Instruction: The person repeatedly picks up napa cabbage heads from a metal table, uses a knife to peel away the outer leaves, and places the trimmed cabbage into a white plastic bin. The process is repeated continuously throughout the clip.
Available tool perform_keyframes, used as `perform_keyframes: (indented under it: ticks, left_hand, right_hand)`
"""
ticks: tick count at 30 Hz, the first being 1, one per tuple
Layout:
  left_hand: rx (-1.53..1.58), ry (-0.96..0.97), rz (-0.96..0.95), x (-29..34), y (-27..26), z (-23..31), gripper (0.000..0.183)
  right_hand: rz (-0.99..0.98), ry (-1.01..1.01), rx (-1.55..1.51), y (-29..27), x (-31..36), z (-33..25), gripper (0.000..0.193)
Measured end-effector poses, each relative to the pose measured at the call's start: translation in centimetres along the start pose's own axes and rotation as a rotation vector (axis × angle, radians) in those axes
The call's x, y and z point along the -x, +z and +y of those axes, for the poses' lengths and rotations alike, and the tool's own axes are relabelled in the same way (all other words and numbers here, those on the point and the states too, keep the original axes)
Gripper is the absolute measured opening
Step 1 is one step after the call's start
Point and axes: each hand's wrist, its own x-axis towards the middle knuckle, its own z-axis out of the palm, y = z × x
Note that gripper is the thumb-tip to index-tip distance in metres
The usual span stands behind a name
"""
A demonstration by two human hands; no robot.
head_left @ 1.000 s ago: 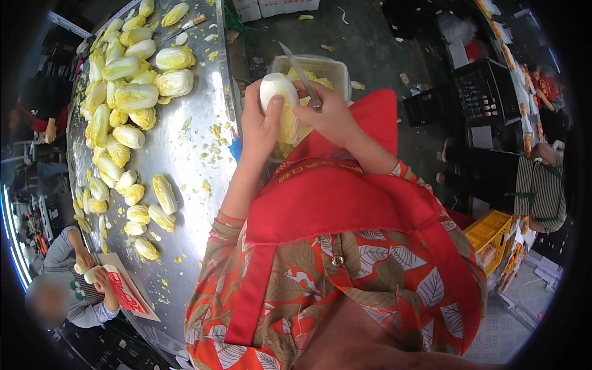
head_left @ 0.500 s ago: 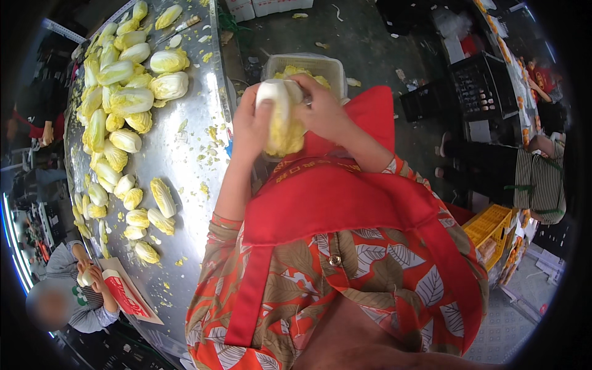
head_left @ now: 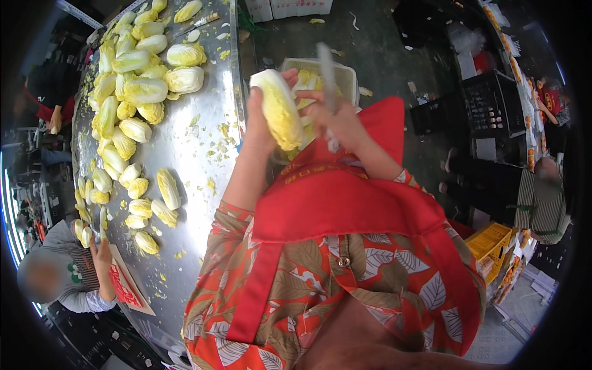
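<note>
My left hand (head_left: 256, 123) is closed around a napa cabbage (head_left: 279, 110), pale at the base and yellow toward the leafy end, held tilted. To its right, my right hand (head_left: 343, 126) grips a knife (head_left: 327, 69). The knife's blade points away from me and is smeared by motion; it stands apart from the cabbage. Below and beyond my hands sits a pale plastic tub (head_left: 352, 82) with yellow leaves (head_left: 308, 80) in it. On the metal table (head_left: 191, 129) to my left lies a pile of napa cabbages (head_left: 145, 90), with several more loose ones nearer.
A second knife (head_left: 206, 19) lies at the table's far end, and leaf scraps dot the metal. Across the table at lower left, a person (head_left: 74, 265) holds a cabbage and a knife. Black crates (head_left: 490, 102) and a yellow crate (head_left: 490, 246) stand to the right.
My right hand has come off the cabbage and moved right, the knife now showing upright in it. The cabbage has turned in my left hand. The person opposite has lowered a knife beside their cabbage.
</note>
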Motion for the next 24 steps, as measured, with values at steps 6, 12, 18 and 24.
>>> perform_keyframes:
  ticks: [6, 12, 18, 24]
  left_hand:
    - [-0.041, -0.015, -0.051, 0.8, 0.3, 1.9, 0.065]
    - [-0.115, 0.118, 0.098, 1.6, 0.5, 3.8, 0.048]
    - [-0.472, 0.41, 0.316, 3.6, -2.1, 10.4, 0.041]
    - [-1.432, 0.449, 0.881, 14.2, -12.7, 16.6, 0.022]
  right_hand:
    - [-0.055, -0.3, 0.151, 1.1, -0.4, 2.3, 0.07]
    - [0.09, -0.316, 0.237, 0.8, -0.1, 3.1, 0.051]
    - [0.094, -0.335, 0.32, -0.2, -0.4, 5.4, 0.029]
    - [0.065, -0.22, 0.34, -1.2, -0.8, 6.4, 0.027]
